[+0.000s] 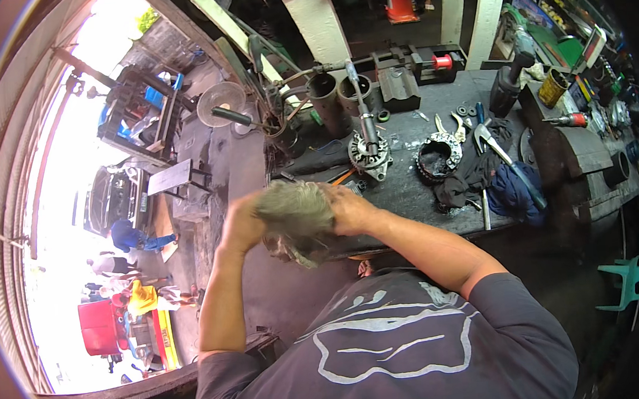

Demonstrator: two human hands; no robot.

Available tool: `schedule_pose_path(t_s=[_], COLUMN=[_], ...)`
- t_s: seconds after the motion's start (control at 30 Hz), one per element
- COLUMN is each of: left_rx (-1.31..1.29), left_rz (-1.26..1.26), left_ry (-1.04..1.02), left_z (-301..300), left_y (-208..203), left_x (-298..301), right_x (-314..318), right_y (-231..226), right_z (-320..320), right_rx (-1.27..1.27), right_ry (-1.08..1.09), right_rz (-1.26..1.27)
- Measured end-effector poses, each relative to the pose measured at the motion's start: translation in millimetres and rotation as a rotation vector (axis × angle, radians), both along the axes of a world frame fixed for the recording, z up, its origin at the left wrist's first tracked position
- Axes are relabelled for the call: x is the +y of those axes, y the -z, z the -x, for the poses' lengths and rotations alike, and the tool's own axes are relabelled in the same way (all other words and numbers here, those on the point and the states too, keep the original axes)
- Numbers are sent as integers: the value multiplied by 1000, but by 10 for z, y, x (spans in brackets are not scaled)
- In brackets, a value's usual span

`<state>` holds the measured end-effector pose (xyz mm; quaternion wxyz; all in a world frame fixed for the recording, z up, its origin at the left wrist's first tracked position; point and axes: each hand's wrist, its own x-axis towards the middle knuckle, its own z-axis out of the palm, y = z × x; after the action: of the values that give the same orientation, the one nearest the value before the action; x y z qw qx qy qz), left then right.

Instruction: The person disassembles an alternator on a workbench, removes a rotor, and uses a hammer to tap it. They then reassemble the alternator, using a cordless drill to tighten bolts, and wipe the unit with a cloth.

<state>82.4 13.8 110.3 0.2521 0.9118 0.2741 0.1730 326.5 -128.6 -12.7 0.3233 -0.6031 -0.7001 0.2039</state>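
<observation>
A crumpled grey-green rag (pixel 296 214) hangs in front of me at the bench's near edge, bunched between both hands. My left hand (pixel 243 223) closes on its left side, and my right hand (pixel 351 209) grips its right side. Both hands' fingers are partly hidden by the cloth. Just beyond my right hand, a round metal alternator housing (pixel 381 167) lies on the dark workbench (pixel 401 194). A long-handled metal tool (pixel 365 118) stands on its centre. Farther right sits a second ring-shaped alternator part (pixel 424 168) with a dark, open middle.
Pliers (pixel 457 126), a large clamp-like tool (pixel 505 158) and a dark blue cloth (pixel 514 195) lie at right. A vise (pixel 398 86) and upright dark cylinders (pixel 326 104) stand behind. A tool pot (pixel 284 140) is at left. Several people and vehicles are outside.
</observation>
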Motion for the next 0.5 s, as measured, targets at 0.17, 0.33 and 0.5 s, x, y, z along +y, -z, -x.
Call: schedule_pose_path(t_s=[0.17, 0.33, 0.5], left_rx=[-616, -708, 103], left_rz=[114, 1033, 675], left_ry=[-340, -156, 556], left_z=[440, -140, -89], left_y=[-484, -106, -342], left_x=[84, -1246, -1593], right_x=[-269, -560, -1122], right_y=[-652, -1206, -1034], right_z=[-234, -210, -401], right_rx=[368, 292, 434], right_ry=[-47, -198, -215], right_rz=[-239, -725, -588])
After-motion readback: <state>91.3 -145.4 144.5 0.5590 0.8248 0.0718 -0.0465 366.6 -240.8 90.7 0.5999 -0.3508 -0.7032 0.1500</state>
